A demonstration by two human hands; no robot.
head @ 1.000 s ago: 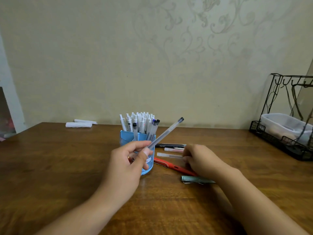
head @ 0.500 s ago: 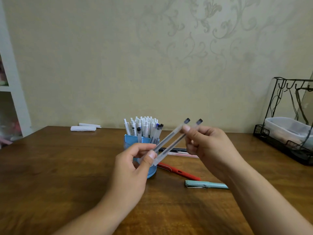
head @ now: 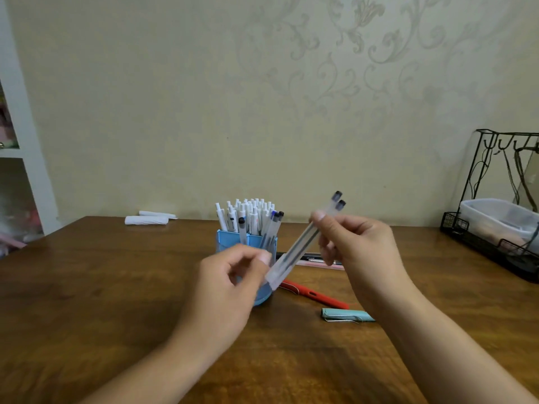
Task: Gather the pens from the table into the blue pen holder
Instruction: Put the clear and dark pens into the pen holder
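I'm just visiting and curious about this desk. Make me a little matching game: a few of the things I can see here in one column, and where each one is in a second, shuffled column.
Things
1. two clear pens
2. red pen
3. teal pen
4. white pens

Places
A. standing in the blue pen holder
B. lying on the table, nearest the person
C. held in the air between both hands
D. lying on the table just right of the holder's base

Pairs: 1-C, 2-D, 3-B, 4-A

Two clear pens (head: pixel 303 243) in right hand (head: pixel 360 249), left hand (head: pixel 230 284) beside blue holder (head: pixel 248 240).
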